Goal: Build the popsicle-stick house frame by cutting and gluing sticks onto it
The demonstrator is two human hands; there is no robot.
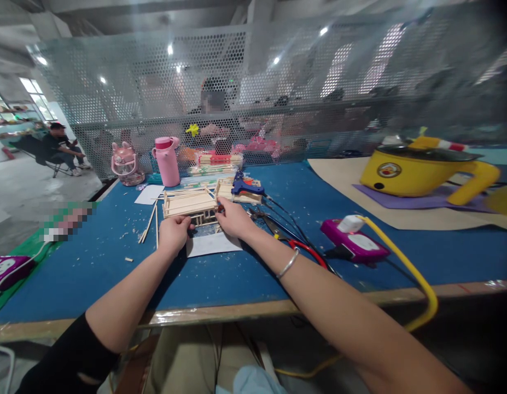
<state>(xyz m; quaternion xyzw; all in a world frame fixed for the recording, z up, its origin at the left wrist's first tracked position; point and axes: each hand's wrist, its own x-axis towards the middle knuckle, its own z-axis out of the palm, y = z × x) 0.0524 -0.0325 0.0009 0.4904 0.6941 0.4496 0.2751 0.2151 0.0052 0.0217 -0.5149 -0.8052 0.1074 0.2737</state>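
A small model structure built of thin wooden sticks (190, 203) is held between my two hands above the blue table. My left hand (175, 231) pinches its near left corner, thumb and fingers closed on the edge. At the right end, my right hand (232, 218) grips the same structure, its fingers partly hidden behind the wood. Under it lies a white sheet of paper (214, 244). A blue glue gun (247, 187) rests just beyond my right hand, on or against another stick-built piece (237, 194). Loose wooden sticks (149, 223) lie left of the structure.
Red-handled pliers (306, 249) and black cables lie right of my right arm. A purple power strip (354, 241) and a yellow electric pot (421, 171) stand farther right. A pink bottle (168, 164) stands at the back, before a perforated screen (155, 87) with a person behind it.
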